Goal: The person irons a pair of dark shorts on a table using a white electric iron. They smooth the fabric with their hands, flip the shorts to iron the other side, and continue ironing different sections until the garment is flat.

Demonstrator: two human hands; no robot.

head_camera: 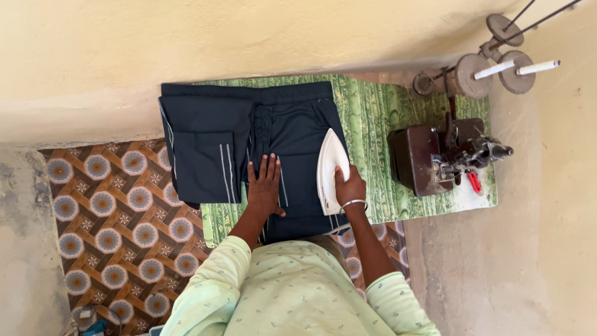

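A dark navy garment [205, 137] with thin white stripes lies folded on a table covered with a green patterned cloth [373, 124]. My left hand [265, 185] presses flat on the garment, fingers spread, near its front middle. My right hand [349, 185], with a metal bangle at the wrist, grips the handle of a white iron [329, 169]. The iron stands on the garment's right part, its tip pointing away from me. The two hands are about a hand's width apart.
A dark brown sewing machine [435, 158] stands on the right end of the table, with thread spool holders [491, 71] behind it. A brown mat with round motifs [118, 218] covers the floor at left. A pale yellow wall [249, 37] runs behind the table.
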